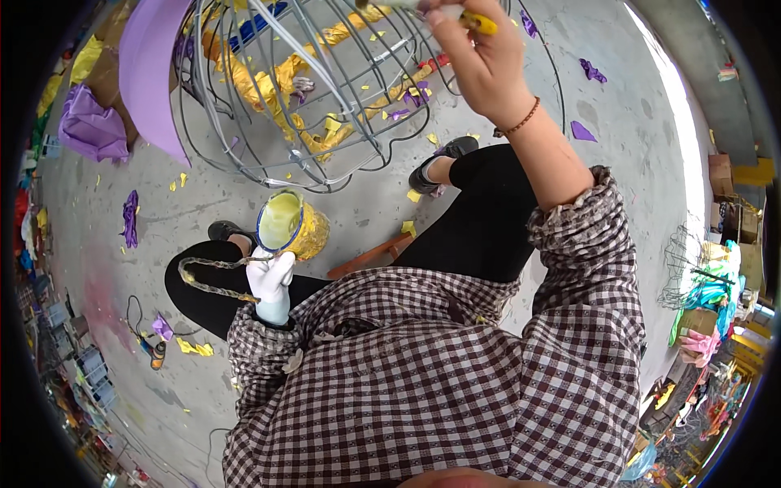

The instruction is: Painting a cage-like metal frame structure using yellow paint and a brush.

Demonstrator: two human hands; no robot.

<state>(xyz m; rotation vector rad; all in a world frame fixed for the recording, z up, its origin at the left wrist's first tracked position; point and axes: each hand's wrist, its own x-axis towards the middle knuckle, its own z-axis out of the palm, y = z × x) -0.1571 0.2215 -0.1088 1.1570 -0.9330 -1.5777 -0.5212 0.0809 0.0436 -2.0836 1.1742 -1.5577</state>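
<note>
My left hand (271, 281), in a white glove, is closed around a small pot (310, 231) crusted with yellow. The pot is tilted and holds a pale yellow-green liquid; a twisted rope handle (213, 263) loops out beside it. My bare right hand (482, 69) is raised at the top edge, its fingers closed on a brush (480, 23) with a yellow handle end. The brush's other end is partly cut off by the frame. Ahead of both hands stands a large cage of bent metal wire (358, 106). Smooth purple cloth (146, 73) covers its left side.
Crumpled yellow cloth (264, 88) shows through the wires. A purple bundle (93, 124) lies at the left, and a drill-like tool (156, 353) with a cord is on the floor. Cloth scraps are scattered about. Boxes and coloured materials (701, 333) are piled along the right.
</note>
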